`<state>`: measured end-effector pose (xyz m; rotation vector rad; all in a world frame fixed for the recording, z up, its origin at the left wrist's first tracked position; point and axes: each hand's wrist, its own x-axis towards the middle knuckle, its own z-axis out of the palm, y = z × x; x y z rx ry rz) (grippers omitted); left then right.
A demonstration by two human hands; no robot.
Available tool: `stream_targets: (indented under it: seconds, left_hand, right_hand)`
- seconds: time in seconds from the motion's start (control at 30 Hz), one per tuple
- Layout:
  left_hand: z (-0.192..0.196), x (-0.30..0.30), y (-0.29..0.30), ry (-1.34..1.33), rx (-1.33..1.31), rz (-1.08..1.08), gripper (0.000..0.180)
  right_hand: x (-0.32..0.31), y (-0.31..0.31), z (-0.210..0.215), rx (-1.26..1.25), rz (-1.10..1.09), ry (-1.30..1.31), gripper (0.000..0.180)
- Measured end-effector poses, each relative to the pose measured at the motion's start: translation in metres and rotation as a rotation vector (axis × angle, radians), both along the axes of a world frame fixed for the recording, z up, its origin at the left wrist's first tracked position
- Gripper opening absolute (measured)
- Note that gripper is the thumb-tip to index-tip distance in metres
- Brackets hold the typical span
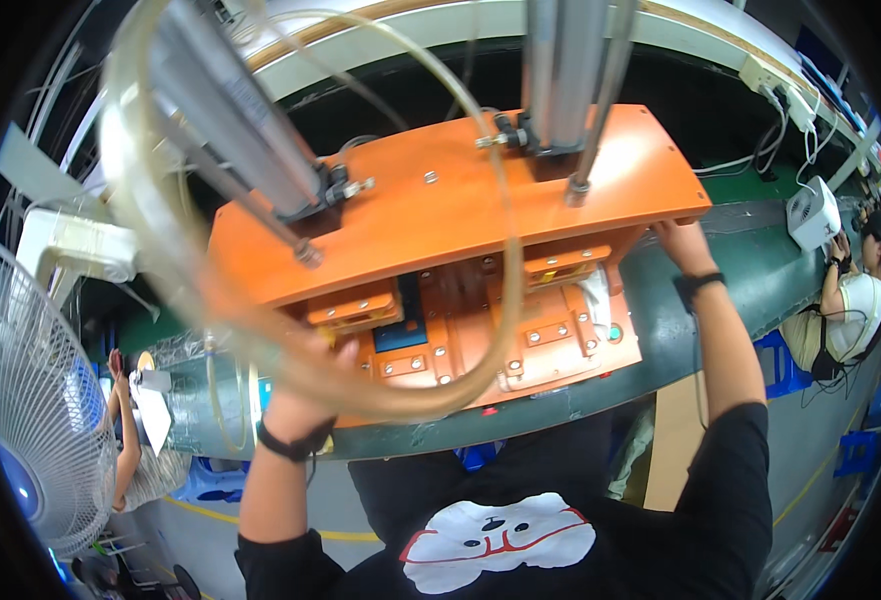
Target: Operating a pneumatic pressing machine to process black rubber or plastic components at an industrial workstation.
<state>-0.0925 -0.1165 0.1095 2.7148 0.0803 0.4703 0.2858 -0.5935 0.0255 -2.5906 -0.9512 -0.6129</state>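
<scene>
Two hands: both are placed at an orange press fixture point(440, 215) that stands on a dark green conveyor belt point(750, 270).
Left hand point(305, 385): it is pressed against the front left of the fixture's lower plate point(520, 345), just below a small orange clamp block point(355, 308); the fingers are hidden behind a loop of clear tubing point(505, 290), so whether they are curled or flat cannot be told.
Right hand point(682, 240): it is raised to the right end of the upper plate, fingertips tucked under its edge; whether anything is gripped cannot be told.
Workpiece: a small blue part point(400, 335) is seen seated in the middle of the lower plate, between the two clamp blocks and beneath the upper plate.
Cylinders: two grey pneumatic cylinders point(560, 70) are mounted upright on the upper plate.
Surroundings: a white fan point(30, 400) is set at the left; other people are seated along the belt on both sides.
Risk, pinching: fingers held so close to the gap between the plates could be caught if the cylinders were driven down.
Risk, snagging: the tubing hangs across the left wrist and could be tugged loose by a quick withdrawal.
Risk, misalignment: the blue part could be nudged off its seat by the left hand.
</scene>
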Motion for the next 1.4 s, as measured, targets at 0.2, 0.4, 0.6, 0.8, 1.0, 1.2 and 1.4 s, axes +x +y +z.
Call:
stream_targets:
  seconds: [0.2, 0.4, 0.6, 0.8, 1.0, 1.2, 1.4]
  left_hand:
    - [-0.075, -0.153, 0.022, -0.221, -0.182, 0.324, 0.017]
    - [-0.143, -0.188, 0.036, -0.049, -0.012, 0.434, 0.029]
    - [-0.148, -0.19, 0.024, -0.013, -0.027, 0.5, 0.044]
    - [-0.148, -0.19, 0.023, -0.036, -0.048, 0.454, 0.042]
    - [-0.152, -0.191, 0.035, -0.102, -0.098, 0.423, 0.031]
    - [-0.127, -0.189, 0.057, -0.074, -0.427, 0.632, 0.03]
    - [-0.124, -0.193, 0.117, 0.108, -0.556, 0.626, 0.027]
  right_hand:
    - [-0.141, -0.083, 0.052, 0.929, -0.048, 0.47, 0.024]
    - [-0.293, -0.058, 0.133, 0.786, 0.036, 0.349, 0.034]
    - [-0.335, 0.083, 0.166, 0.303, 0.659, 0.462, 0.033]
    - [-0.321, 0.207, 0.099, 0.27, 0.813, -0.031, 0.027]
    - [-0.31, 0.245, 0.082, 0.077, 0.662, 0.015, 0.037]
    - [-0.317, 0.267, 0.091, -0.044, 0.554, 0.082, 0.06]
    - [-0.329, 0.274, 0.111, -0.121, 0.548, -0.103, 0.062]
